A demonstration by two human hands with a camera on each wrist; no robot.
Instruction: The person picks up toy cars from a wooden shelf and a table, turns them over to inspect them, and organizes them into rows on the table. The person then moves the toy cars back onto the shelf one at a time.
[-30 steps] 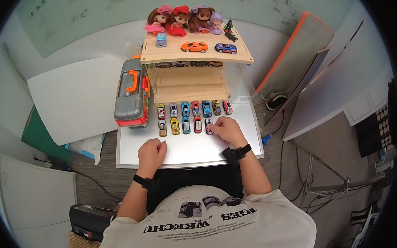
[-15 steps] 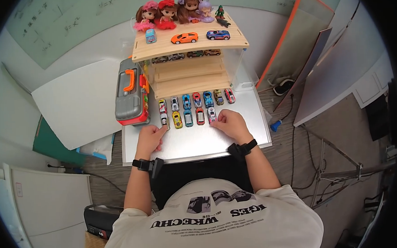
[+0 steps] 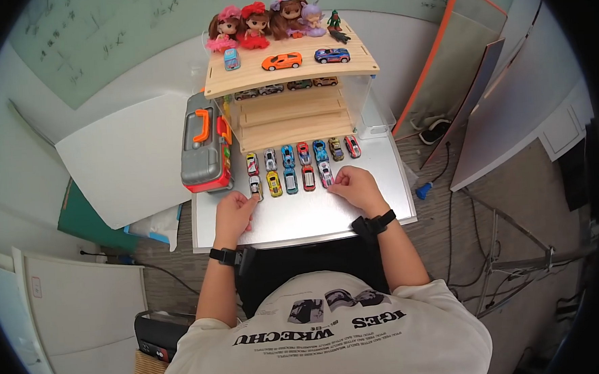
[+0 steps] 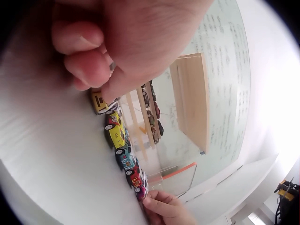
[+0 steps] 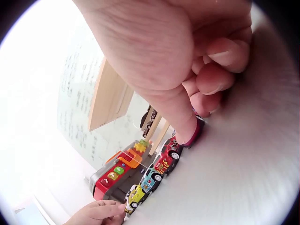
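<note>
**Both hands at the ends of the front car row**

Left hand [image 3: 235,214]: fingers narrow, thumb and bent fingers pinching the rear of the white-and-yellow toy car [image 3: 255,185]. Right hand [image 3: 359,187]: also narrow, pinching the white-and-pink toy car [image 3: 324,172] near its rear. Firmness of either pinch cannot be told; some fingertips are hidden.

Between the held cars stand a yellow car [image 3: 274,184], a teal car [image 3: 291,181] and a red car [image 3: 308,178], untouched. All five sit upright on the metal tabletop [image 3: 301,217], just in front of a seven-car back row [image 3: 288,156].

Beyond: a wooden shelf unit [image 3: 240,85] bearing dolls [image 3: 255,37] and more cars, including an orange sports car [image 3: 281,61]. Grey toy toolbox [image 3: 196,155] beside it, on the person's left.

Judgement: step in hand looks like squaring up the front row. Next move probably calls for small nudges at both end cars, then a clean release that leaves their neighbours undisturbed.
</note>
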